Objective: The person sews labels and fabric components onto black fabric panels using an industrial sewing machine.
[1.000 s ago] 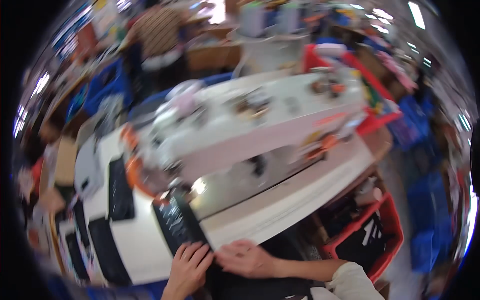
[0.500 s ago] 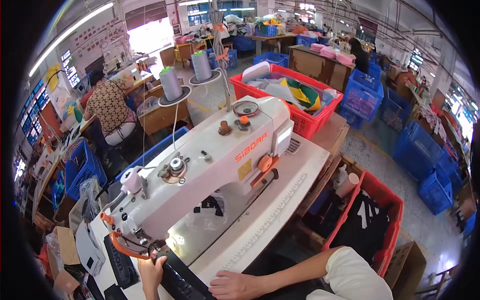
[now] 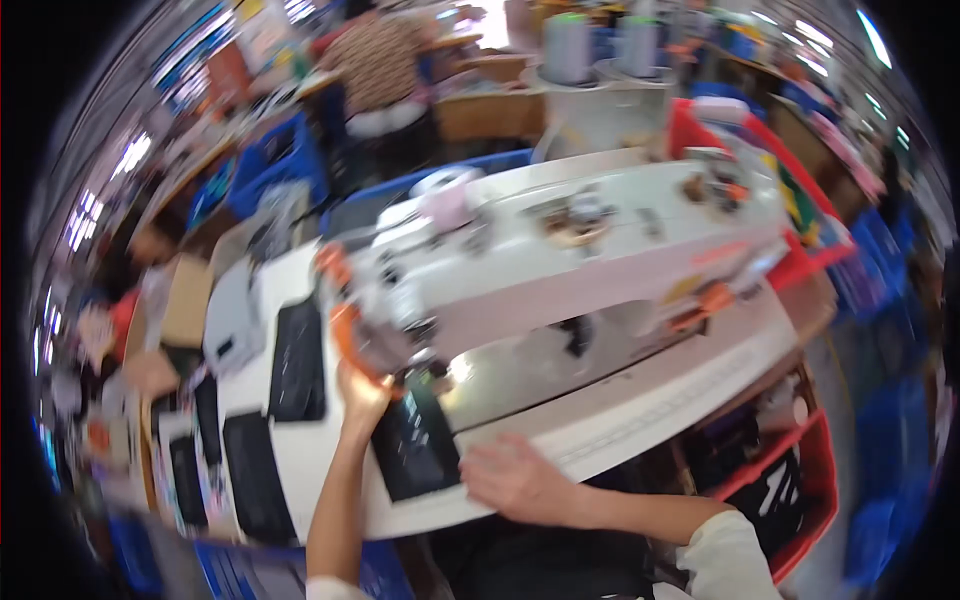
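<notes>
A flat black piece of material (image 3: pixel 420 445) with a glossy face lies under the needle end of a white sewing machine (image 3: pixel 580 250). My left hand (image 3: pixel 362 398) is at the piece's upper left edge, close to the needle area. The machine's orange guard and motion blur hide its fingertips. Beside the piece's lower right edge, my right hand (image 3: pixel 515 482) rests palm down on the table, fingers loosely stretched toward the material. Whether those fingers touch the edge is too blurred to tell.
More black pieces (image 3: pixel 298 360) lie on the white table (image 3: pixel 340 490) at left. Cardboard boxes (image 3: pixel 185 300) stand beyond them. A red crate (image 3: pixel 820 490) with black fabric sits low at right. A seated person (image 3: pixel 378 70) works across the way, near blue crates (image 3: pixel 280 165).
My view has swung left and down, so the machine appears further right and more black pieces show. The black piece now lies flatter and more fully in sight; both hands stay beside it.
</notes>
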`<state>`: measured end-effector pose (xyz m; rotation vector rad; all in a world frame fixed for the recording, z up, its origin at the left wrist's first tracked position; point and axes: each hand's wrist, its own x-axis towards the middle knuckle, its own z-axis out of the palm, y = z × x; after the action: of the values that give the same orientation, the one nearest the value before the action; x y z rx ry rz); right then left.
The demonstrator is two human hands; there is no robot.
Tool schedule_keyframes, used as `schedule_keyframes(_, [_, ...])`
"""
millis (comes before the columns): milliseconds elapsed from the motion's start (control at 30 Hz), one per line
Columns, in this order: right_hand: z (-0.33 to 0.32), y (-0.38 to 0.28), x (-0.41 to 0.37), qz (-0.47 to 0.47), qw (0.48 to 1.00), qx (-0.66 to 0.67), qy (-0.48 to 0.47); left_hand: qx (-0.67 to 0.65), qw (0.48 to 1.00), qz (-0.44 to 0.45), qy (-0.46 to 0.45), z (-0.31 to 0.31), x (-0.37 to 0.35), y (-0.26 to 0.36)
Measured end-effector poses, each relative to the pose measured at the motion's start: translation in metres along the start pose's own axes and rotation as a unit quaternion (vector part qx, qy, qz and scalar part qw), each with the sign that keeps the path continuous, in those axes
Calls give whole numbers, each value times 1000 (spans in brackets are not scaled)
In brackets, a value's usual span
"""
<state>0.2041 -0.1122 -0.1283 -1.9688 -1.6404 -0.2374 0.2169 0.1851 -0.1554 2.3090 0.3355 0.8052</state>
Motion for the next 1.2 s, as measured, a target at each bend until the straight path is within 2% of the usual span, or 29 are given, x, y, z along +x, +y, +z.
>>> schedule_keyframes(33, [-2, 4, 7, 13, 1000, -9, -12, 50, 989, 124, 65, 5, 9, -8])
schedule_keyframes(67, [-5, 8, 15, -13, 999, 18, -30, 0, 997, 59, 57, 16, 13, -23])
schedule_keyframes(100, [-7, 14, 24, -9, 999, -24, -41, -292, 928, -213, 87, 31, 22, -34])
schedule_keyframes(133, [-6, 20, 31, -3, 996, -69, -49, -369, 892, -235, 116, 33, 31, -25])
schedule_keyframes(167, [-3, 24, 37, -21, 997, -53, -57, -215, 961, -115, 130, 37, 39, -34])
schedule_keyframes(200, [-1, 29, 40, -16, 997, -49, -54, -52, 990, 9, 128, 40, 45, -44])
schedule_keyframes(233, [2, 34, 43, -7, 997, -49, -50, -43, 990, -2, 135, 35, 51, -34])
schedule_keyframes(300, [6, 37, 50, 1, 998, -45, -52, 4, 996, 32, 87, 28, 61, -16])
schedule_keyframes(433, [3, 40, 59, 29, 994, -57, -85, -9, 998, -38, 56, 34, 69, -27])
schedule_keyframes(567, [2, 42, 68, 25, 990, -106, -86, -49, 995, -70, 47, 45, 79, -48])
schedule_keyframes(733, [7, 42, 74, 22, 982, -168, -88, -23, 996, -70, 53, 70, 93, -81])
schedule_keyframes(833, [8, 40, 73, 28, 975, -204, -89, -158, 974, -160, 41, 74, 94, -73])
schedule_keyframes(867, [7, 40, 74, 28, 974, -208, -89, -158, 973, -161, 40, 71, 93, -71])
schedule_keyframes(933, [6, 39, 75, 27, 972, -217, -90, 78, 995, -61, 27, 51, 88, -51])
schedule_keyframes(967, [7, 39, 74, 27, 972, -216, -90, 195, 981, -8, 20, 40, 85, -40])
schedule_keyframes(1000, [9, 40, 73, 30, 973, -213, -84, 195, 981, -7, 20, 27, 83, -27])
schedule_keyframes(1100, [11, 41, 71, 42, 975, -206, -72, 87, 982, 126, 106, -14, 66, 10])
schedule_keyframes(1200, [12, 40, 70, 47, 976, -199, -74, 90, 986, 102, 100, -36, 29, 28])
